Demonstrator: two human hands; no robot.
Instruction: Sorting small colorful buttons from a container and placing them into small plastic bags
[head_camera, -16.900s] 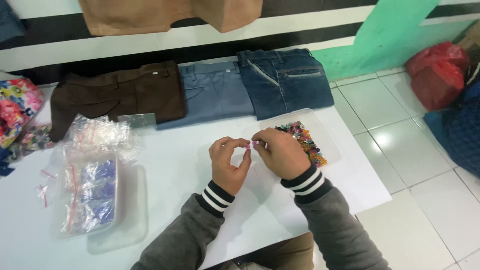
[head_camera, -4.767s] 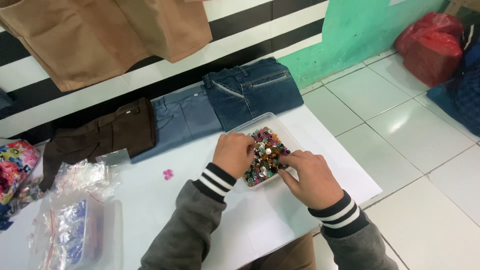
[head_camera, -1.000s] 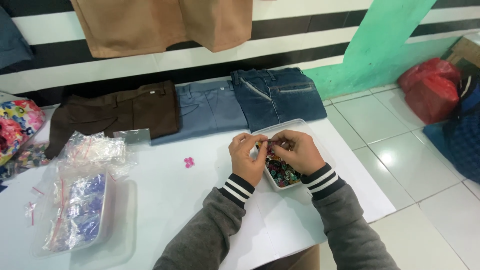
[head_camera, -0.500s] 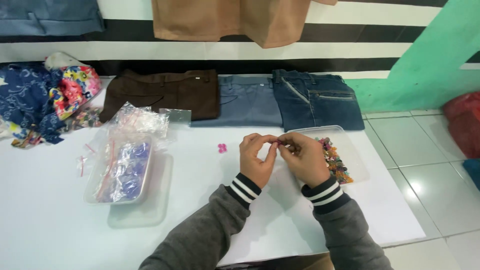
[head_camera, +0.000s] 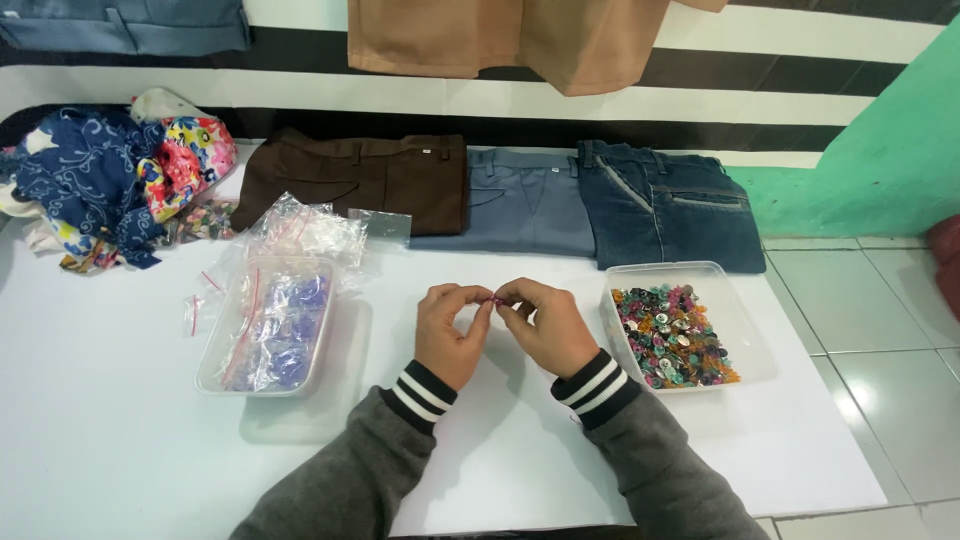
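Both hands, left hand (head_camera: 452, 335) and right hand (head_camera: 547, 325), now pinch one tiny pink piece (head_camera: 494, 299) together, left of the button tray (head_camera: 745, 330), no longer over it.

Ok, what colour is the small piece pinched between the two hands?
Pink: the small piece sits between the left hand and right hand, clearest in the head view.

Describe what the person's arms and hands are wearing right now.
Both arms are in grey sweatshirt sleeves ending in dark ribbed cuffs with white stripes. The left hand and right hand are bare: no gloves, and no rings or watch that I can make out.
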